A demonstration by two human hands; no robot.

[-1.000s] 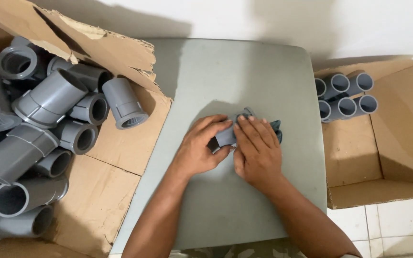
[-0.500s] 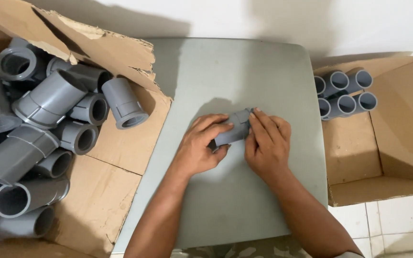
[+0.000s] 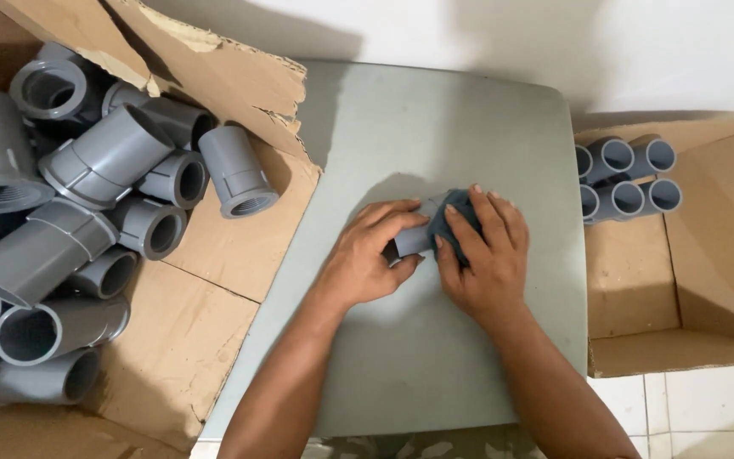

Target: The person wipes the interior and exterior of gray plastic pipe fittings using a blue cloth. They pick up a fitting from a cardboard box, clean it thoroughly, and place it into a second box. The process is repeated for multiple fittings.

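Since a second ago, your right hand (image 3: 484, 255) has been sliding a dark cloth (image 3: 460, 214) over the end of the pipe fitting (image 3: 415, 239), which has barely shifted on the table (image 3: 435, 127). To your left, a torn cardboard box (image 3: 214, 246) is lying heaped with grey pipe pieces (image 3: 104, 161); to your right, an open box (image 3: 707, 255) is holding a small row of pipes (image 3: 626, 178) in its far corner. Nothing is standing between your hands and either box. The fitting is a short grey tube lying on its side near the table's middle. Your left hand (image 3: 367, 255) is gripping its near end, fingers clenched around it, while your right hand is pressing the cloth against its other end.
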